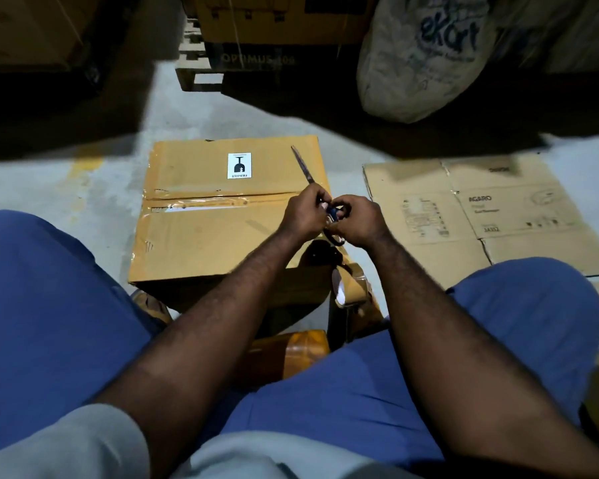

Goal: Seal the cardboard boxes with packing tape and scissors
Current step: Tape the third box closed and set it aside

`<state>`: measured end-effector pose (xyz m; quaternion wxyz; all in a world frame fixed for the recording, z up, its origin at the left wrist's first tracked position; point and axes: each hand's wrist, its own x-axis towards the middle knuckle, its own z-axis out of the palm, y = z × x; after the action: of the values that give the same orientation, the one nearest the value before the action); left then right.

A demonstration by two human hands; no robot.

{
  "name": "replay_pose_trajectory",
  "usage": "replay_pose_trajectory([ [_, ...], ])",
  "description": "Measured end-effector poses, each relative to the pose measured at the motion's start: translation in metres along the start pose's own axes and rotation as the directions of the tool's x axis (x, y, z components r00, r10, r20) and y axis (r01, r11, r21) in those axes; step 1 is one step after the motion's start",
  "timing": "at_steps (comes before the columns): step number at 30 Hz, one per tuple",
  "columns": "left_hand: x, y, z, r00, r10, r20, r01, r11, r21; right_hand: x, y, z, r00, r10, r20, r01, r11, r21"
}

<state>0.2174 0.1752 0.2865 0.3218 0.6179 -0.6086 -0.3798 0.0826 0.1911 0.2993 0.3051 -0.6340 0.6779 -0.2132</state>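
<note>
While left hand point(305, 214) and right hand point(358, 221) both curl fingers point(318, 198) round the scissors point(303, 165) handles, point out over the box point(204, 243), a slip could gouge cardboard or nick skin.

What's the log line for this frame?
left hand: grips scissors | right hand: grips scissors handles | blades: over cardboard box, pointing away | tape roll: at box's near right corner

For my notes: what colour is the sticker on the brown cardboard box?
The small rectangular sticker is white with black print; head view.
</note>
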Motion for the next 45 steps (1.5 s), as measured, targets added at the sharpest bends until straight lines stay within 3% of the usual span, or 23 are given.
replay_pose_trajectory([
  [6,0.001,0.013,0.003,0.992,0.074,0.106,-0.069,0.996,-0.050,0.004,0.006,-0.007,0.988,0.126,-0.087,-0.132,0.989,-0.067],
  [10,-0.010,0.005,0.006,0.972,0.146,0.186,-0.136,0.988,-0.067,-0.003,0.011,-0.015,0.937,0.347,-0.032,-0.345,0.937,0.061],
  [14,-0.027,-0.029,0.016,0.951,0.171,0.256,-0.215,0.965,0.152,-0.014,0.035,-0.007,0.860,0.485,0.157,-0.506,0.850,0.146],
  [18,-0.047,-0.051,0.027,0.908,0.145,0.392,-0.318,0.848,0.424,-0.019,0.057,0.005,0.790,0.544,0.283,-0.598,0.785,0.162],
  [24,-0.059,-0.062,0.035,0.853,0.147,0.500,-0.452,0.686,0.570,-0.033,0.054,0.005,0.762,0.591,0.266,-0.647,0.721,0.248],
  [30,-0.064,-0.071,0.033,0.857,0.121,0.500,-0.432,0.696,0.573,-0.037,0.059,0.009,0.742,0.607,0.284,-0.668,0.701,0.248],
  [37,-0.061,-0.068,0.030,0.859,0.115,0.499,-0.441,0.661,0.607,-0.031,0.056,0.012,0.798,0.540,0.269,-0.577,0.813,0.078],
  [45,-0.059,-0.067,0.031,0.857,0.099,0.506,-0.443,0.645,0.623,-0.024,0.055,0.019,0.746,0.602,0.286,-0.628,0.779,-0.002],
])
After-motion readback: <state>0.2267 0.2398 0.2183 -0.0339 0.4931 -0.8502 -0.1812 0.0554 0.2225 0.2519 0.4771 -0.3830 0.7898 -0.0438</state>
